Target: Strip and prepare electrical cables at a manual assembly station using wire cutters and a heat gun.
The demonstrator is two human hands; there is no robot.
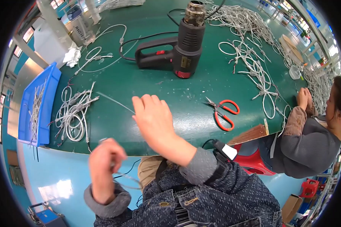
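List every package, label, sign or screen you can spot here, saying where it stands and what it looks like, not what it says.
Clear bottle: far left of the green table, upright, with pale lettering.
Yellow label: on the black heat gun's body, small and rectangular.
Cardboard box: on the floor at lower right, brown, open.
No screens or signs show.
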